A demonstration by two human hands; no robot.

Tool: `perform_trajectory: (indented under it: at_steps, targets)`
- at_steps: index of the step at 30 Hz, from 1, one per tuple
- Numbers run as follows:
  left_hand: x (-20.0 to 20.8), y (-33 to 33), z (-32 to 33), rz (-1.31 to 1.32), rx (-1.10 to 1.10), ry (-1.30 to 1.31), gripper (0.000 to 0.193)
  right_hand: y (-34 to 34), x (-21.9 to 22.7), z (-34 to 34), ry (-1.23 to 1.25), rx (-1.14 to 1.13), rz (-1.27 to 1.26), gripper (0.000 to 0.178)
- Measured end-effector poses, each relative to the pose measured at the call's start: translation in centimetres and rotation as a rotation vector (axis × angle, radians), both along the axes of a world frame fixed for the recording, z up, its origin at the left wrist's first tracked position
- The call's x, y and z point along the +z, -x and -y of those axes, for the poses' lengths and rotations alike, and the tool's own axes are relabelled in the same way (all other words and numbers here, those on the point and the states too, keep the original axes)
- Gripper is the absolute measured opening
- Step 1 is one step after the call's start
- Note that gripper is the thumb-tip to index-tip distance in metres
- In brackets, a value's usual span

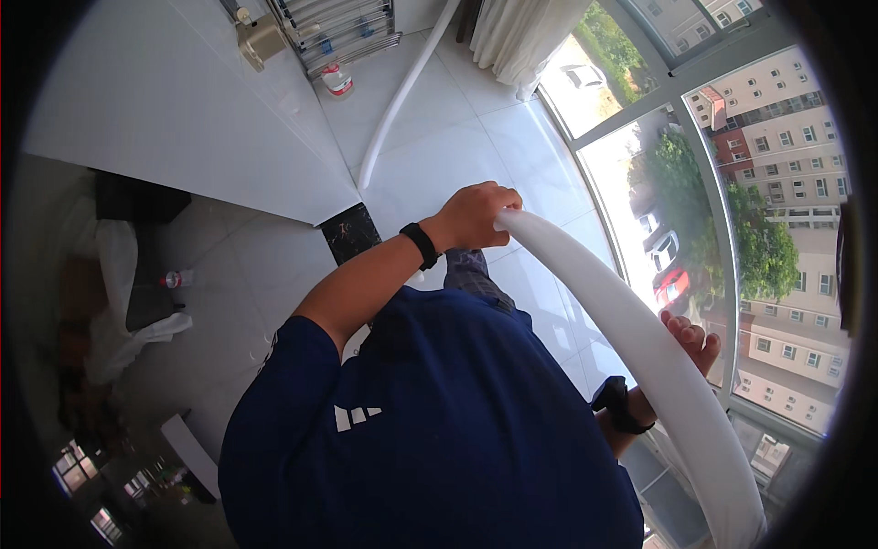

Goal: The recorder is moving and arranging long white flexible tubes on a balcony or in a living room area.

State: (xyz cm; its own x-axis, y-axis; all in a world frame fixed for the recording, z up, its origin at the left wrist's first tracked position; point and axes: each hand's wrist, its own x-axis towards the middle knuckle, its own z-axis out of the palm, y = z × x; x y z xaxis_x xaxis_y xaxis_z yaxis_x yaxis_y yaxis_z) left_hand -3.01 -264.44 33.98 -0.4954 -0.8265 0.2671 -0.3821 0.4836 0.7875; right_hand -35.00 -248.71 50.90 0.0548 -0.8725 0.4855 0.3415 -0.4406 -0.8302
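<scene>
A long white tube (631, 339) runs across my front, from near my middle to the lower right edge, and looks curved in this view. My left hand (476, 217), with a black band at its wrist, is closed around its nearer end. My right hand (692, 340) is at the tube farther along, by the window, with curled fingers showing past its edge. The tube hides the palm. A black watch (622, 405) sits on the right wrist.
Another long white tube (400, 105) lies on the tiled floor (448, 137). A white door (192, 110) stands at left, with a drying rack (338, 32) and a red-labelled bottle (337, 80) beyond it. Large windows (672, 87) line the right; a pale curtain (521, 41) hangs at the far end.
</scene>
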Motion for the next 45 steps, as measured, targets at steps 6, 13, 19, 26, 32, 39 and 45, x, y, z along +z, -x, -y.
perform_trajectory:
  at_steps: [6, 13, 19, 26, 32, 39, 45]
  targets:
    - [0.6, -5.5, 19.1, 0.148, 0.296, 0.044, 0.035, 0.8, 0.8, 21.7, 0.113, 0.182, 0.229, 0.133]
    - [3.0, -16.6, 33.8, 0.25, 0.596, -0.072, 0.035, -11.2, 4.3, 47.9, 0.097, -0.035, -0.298, 0.142]
    - [0.6, -23.6, 47.1, 0.336, 0.627, -0.217, 0.042, -22.7, 2.5, 65.9, 0.192, 0.219, -0.292, 0.094]
    - [-8.0, -26.7, 57.6, 0.383, 0.586, -0.118, 0.05, -29.6, -3.1, 85.3, 0.005, 0.205, -0.634, 0.053]
    - [-16.5, -27.9, 56.4, 0.437, 0.569, -0.645, 0.045, -31.8, -13.6, 102.1, -0.237, 0.177, -0.594, 0.061]
    - [-26.2, -20.7, 40.0, -0.013, 1.423, -1.175, 0.041, -34.2, -26.9, 124.0, -0.546, 0.239, -0.795, 0.063]
    - [-21.2, -0.8, 29.7, -0.648, 2.025, -1.449, 0.036, -36.2, -39.0, 134.3, -0.485, -0.002, -0.767, 0.066]
